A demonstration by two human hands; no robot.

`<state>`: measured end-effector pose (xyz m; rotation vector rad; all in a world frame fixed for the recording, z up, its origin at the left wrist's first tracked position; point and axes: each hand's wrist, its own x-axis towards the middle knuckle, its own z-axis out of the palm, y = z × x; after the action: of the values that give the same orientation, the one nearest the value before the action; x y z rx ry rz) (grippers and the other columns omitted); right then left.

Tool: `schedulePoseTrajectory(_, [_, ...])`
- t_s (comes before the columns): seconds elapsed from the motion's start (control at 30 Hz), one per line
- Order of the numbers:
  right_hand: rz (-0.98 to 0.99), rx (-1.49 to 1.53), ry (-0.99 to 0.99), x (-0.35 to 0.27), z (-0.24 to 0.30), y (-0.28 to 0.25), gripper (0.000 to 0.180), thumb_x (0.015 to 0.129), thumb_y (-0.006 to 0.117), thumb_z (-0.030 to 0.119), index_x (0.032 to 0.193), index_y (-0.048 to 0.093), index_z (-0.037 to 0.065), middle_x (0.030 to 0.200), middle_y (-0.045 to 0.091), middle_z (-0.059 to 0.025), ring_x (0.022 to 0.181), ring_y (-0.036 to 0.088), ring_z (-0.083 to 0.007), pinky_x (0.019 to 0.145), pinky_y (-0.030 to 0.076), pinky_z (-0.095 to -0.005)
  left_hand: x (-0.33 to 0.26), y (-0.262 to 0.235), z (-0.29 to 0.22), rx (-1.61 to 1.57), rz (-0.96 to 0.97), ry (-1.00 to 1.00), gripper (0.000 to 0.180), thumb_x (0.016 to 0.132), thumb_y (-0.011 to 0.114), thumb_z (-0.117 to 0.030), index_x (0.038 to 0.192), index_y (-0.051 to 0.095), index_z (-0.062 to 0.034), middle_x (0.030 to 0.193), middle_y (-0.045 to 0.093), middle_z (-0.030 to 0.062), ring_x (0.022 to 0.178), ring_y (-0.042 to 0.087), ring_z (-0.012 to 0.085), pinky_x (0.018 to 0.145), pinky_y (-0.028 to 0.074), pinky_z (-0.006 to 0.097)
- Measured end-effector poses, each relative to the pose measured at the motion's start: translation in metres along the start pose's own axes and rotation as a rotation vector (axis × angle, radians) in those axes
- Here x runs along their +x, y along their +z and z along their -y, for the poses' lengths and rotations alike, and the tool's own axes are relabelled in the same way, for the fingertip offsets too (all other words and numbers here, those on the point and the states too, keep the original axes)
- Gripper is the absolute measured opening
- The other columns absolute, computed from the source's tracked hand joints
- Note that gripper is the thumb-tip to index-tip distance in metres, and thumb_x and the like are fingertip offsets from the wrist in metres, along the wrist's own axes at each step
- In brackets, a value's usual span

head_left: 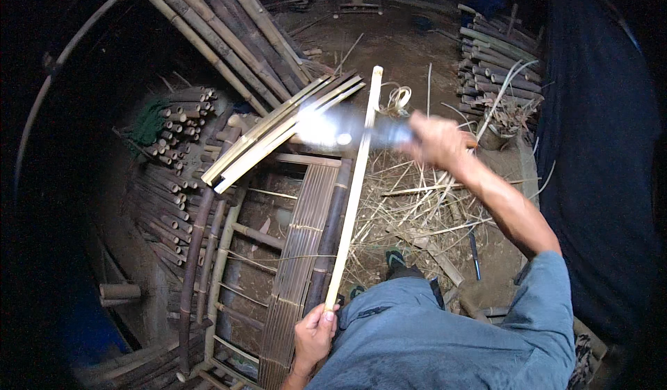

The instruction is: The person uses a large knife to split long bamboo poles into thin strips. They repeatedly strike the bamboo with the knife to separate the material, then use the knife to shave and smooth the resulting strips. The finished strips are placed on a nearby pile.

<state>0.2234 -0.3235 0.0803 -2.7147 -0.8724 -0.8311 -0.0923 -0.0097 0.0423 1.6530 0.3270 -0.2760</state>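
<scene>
My left hand (316, 333) is closed around the lower end of a long pale bamboo strip (356, 195), which slants up and away in front of me. In my right hand (441, 142) is the handle of a broad-bladed knife (326, 130), smeared by motion. Its shiny blade points left and crosses the strip's upper part in view; whether it touches the strip I cannot tell. Just behind the blade lies a stack of split bamboo lengths (278, 131), resting across a bamboo frame (222, 265) with a slatted panel (295, 279).
Bamboo shavings (417, 195) litter the ground ahead of my feet. Cut bamboo poles are piled at the left (163, 209) and far right (497, 63). Long poles (222, 32) lean at the back left. A dark cloth (597, 181) hangs on the right. A thin dark tool (475, 251) lies nearby.
</scene>
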Motion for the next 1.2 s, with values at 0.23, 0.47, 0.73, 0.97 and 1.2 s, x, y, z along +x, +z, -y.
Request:
schedulePoseTrajectory(0.23, [0.154,0.237,-0.126,-0.01,0.028,-0.014,0.048,0.092,0.051,0.057,0.083,0.055,0.01,0.06,0.059,-0.0102,0.053,0.062,-0.023,0.05,0.053,-0.0415,-0.001,0.002,0.001,-0.08,0.03,-0.017,0.024,0.097,0.055,-0.015,0.11,0.063,0.0034,0.067,0.054,-0.0022,0.056,0.046,0.0038,0.05,0.039,0.02])
schedulePoseTrajectory(0.47, [0.27,0.384,0.468,-0.001,0.011,-0.017,0.058,0.089,0.05,0.064,0.088,0.057,0.006,0.066,0.063,-0.0187,0.064,0.066,-0.0399,0.058,0.053,-0.0478,0.006,-0.005,0.004,-0.008,0.046,0.011,0.023,0.097,0.055,-0.015,0.109,0.063,0.0034,0.067,0.054,-0.0027,0.056,0.046,0.0038,0.05,0.039,0.02])
schedulePoseTrajectory(0.73, [0.203,0.377,0.595,-0.005,-0.018,0.001,0.064,0.092,0.043,0.063,0.089,0.064,0.003,0.064,0.062,-0.0222,0.062,0.066,-0.0376,0.06,0.052,-0.0491,0.015,0.003,0.007,-0.073,0.022,-0.007,0.022,0.097,0.054,-0.013,0.108,0.064,0.0039,0.067,0.053,-0.0022,0.056,0.045,0.0038,0.05,0.038,0.02])
schedulePoseTrajectory(0.97, [0.106,0.425,0.929,0.004,-0.065,0.012,0.068,0.093,0.038,0.065,0.078,0.063,0.004,0.064,0.065,-0.0172,0.06,0.064,-0.0397,0.058,0.052,-0.047,0.004,-0.007,0.02,0.105,0.031,0.051,0.024,0.098,0.053,-0.016,0.107,0.063,0.0028,0.063,0.052,-0.0024,0.052,0.046,0.0045,0.047,0.038,0.022])
schedulePoseTrajectory(1.2, [0.162,0.471,0.541,-0.018,0.049,-0.01,0.058,0.086,0.057,0.063,0.08,0.059,0.006,0.072,0.065,-0.0169,0.066,0.066,-0.0327,0.059,0.051,-0.0429,0.056,-0.006,-0.012,-0.363,0.21,-0.247,0.031,0.102,0.044,-0.028,0.1,0.058,0.0003,0.057,0.046,0.0011,0.038,0.036,0.0062,0.034,0.03,0.022])
